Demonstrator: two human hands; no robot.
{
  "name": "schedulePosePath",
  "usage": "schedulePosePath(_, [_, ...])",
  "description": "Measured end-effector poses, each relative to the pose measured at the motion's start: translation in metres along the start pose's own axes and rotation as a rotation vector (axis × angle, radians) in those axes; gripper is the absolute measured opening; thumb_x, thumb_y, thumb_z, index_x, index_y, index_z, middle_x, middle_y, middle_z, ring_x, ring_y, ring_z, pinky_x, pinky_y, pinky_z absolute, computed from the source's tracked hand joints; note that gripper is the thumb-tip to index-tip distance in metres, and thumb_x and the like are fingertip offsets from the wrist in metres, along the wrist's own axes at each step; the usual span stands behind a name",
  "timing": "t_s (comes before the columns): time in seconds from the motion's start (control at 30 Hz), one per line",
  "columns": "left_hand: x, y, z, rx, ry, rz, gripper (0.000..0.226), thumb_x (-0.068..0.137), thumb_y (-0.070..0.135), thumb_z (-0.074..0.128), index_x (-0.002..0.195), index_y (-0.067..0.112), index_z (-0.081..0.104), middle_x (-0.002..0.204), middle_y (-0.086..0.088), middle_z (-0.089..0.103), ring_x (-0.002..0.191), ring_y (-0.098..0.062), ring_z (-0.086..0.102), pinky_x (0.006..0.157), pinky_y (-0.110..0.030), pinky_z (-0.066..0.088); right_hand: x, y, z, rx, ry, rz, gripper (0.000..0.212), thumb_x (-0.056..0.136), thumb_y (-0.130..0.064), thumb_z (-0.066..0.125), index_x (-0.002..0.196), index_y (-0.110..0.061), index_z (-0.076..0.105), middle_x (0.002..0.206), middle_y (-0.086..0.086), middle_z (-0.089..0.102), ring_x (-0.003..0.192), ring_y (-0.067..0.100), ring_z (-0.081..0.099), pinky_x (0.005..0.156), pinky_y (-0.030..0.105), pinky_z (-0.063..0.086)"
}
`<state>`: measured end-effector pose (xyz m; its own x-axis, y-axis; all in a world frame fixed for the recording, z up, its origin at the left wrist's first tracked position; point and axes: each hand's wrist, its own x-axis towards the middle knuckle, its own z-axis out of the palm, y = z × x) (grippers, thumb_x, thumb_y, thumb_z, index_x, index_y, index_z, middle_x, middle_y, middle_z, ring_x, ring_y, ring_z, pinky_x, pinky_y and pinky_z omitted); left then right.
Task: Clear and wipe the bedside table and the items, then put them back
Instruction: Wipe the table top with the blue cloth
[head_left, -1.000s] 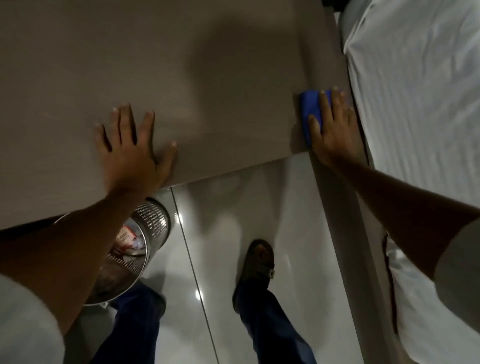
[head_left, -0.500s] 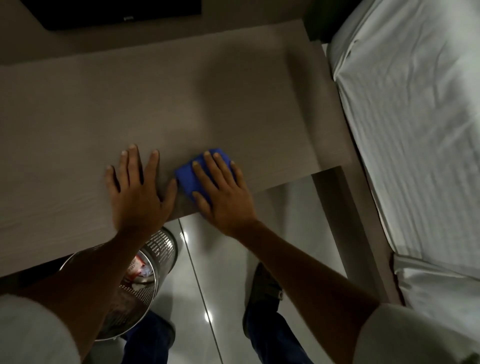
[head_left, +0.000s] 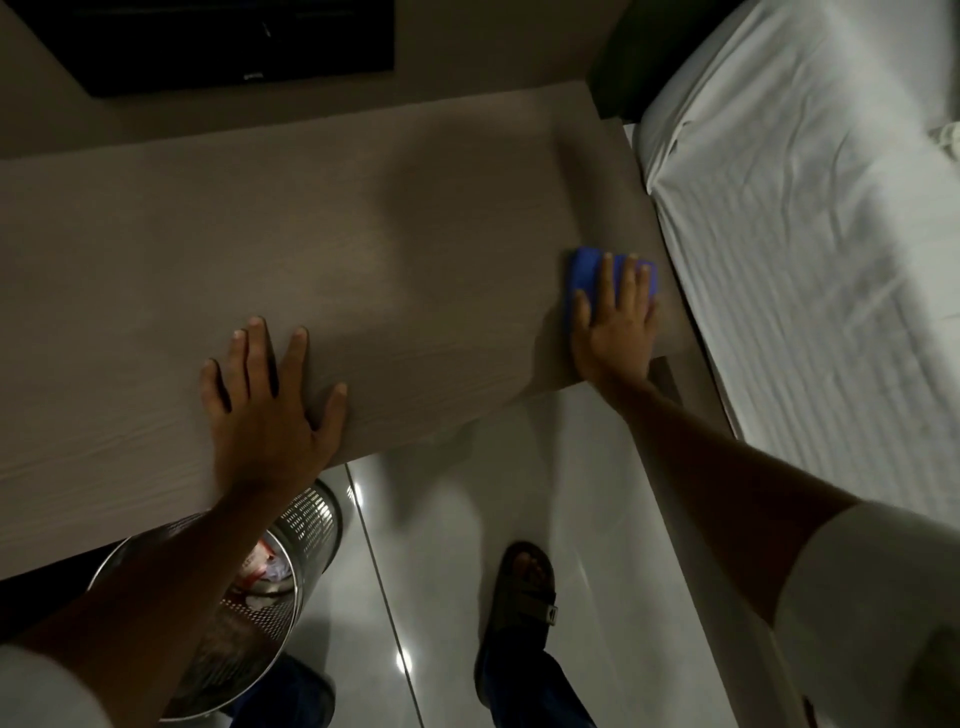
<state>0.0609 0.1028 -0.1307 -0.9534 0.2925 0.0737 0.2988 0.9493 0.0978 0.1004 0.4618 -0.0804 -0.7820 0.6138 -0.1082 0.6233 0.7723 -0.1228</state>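
Observation:
The bedside table (head_left: 363, 260) is a long pale wood-grain top with nothing standing on it. My right hand (head_left: 615, 327) lies flat on a blue cloth (head_left: 587, 270) and presses it onto the table's right end, close to the bed. The cloth shows above and left of my fingers. My left hand (head_left: 270, 400) rests palm down, fingers spread, near the table's front edge and holds nothing.
A bed with a white sheet (head_left: 810, 234) runs along the right. A perforated metal bin (head_left: 270, 587) with rubbish stands under the table's front left. A dark screen (head_left: 234, 41) hangs on the wall behind. My sandalled foot (head_left: 524, 587) is on the glossy tiled floor.
My right hand slid the blue cloth from beside my left hand back to the table's right end. The left hand stayed flat in place.

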Motion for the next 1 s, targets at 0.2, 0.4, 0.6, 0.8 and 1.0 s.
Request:
schedulePosePath(0.2, [-0.002, 0.0, -0.002, 0.002, 0.011, 0.007, 0.071, 0.094, 0.064, 0.028, 0.153, 0.024, 0.029, 0.161, -0.019, 0.023, 0.149, -0.034, 0.022, 0.119, -0.055, 0.015, -0.053, -0.123, 0.025, 0.19, -0.163, -0.518, 0.069, 0.089, -0.036, 0.05, 0.149, -0.015, 0.022, 0.159, 0.012, 0.015, 0.148, 0.027, 0.006, 0.117, 0.049, 0.005])
schedulePosePath(0.4, [-0.002, -0.002, -0.002, 0.02, 0.023, 0.012, 0.072, 0.093, 0.063, 0.03, 0.153, 0.024, 0.029, 0.161, -0.018, 0.024, 0.149, -0.034, 0.023, 0.119, -0.055, 0.016, -0.043, -0.11, 0.019, 0.192, -0.208, -0.706, 0.051, 0.093, -0.031, 0.053, 0.138, -0.009, 0.044, 0.156, 0.015, 0.023, 0.146, 0.03, 0.016, 0.118, 0.045, 0.012])
schedulePosePath(0.6, [-0.001, 0.002, -0.007, 0.017, 0.012, 0.006, 0.071, 0.093, 0.061, 0.031, 0.151, 0.021, 0.034, 0.161, -0.02, 0.024, 0.149, -0.036, 0.023, 0.119, -0.056, 0.014, 0.037, -0.006, -0.006, 0.087, -0.059, -0.153, 0.057, 0.099, -0.037, 0.04, 0.149, -0.017, 0.022, 0.159, 0.014, 0.013, 0.147, 0.03, 0.008, 0.118, 0.048, 0.012])
schedulePosePath(0.8, [-0.001, 0.005, -0.011, 0.033, -0.009, -0.012, 0.072, 0.092, 0.06, 0.034, 0.151, 0.02, 0.035, 0.16, -0.02, 0.026, 0.148, -0.037, 0.024, 0.119, -0.057, 0.015, 0.034, -0.03, 0.002, 0.075, -0.041, -0.078, 0.06, 0.098, -0.042, 0.037, 0.15, -0.022, 0.015, 0.161, 0.011, 0.007, 0.148, 0.028, 0.002, 0.119, 0.048, 0.005])
schedulePosePath(1.0, [-0.002, 0.006, -0.014, -0.004, -0.029, -0.028, 0.071, 0.09, 0.059, 0.04, 0.15, 0.021, 0.037, 0.16, -0.019, 0.028, 0.148, -0.036, 0.026, 0.12, -0.056, 0.014, -0.036, -0.136, 0.032, 0.142, -0.13, -0.539, 0.059, 0.095, -0.044, 0.041, 0.148, -0.024, 0.025, 0.159, 0.01, 0.016, 0.147, 0.028, 0.009, 0.117, 0.047, 0.007])
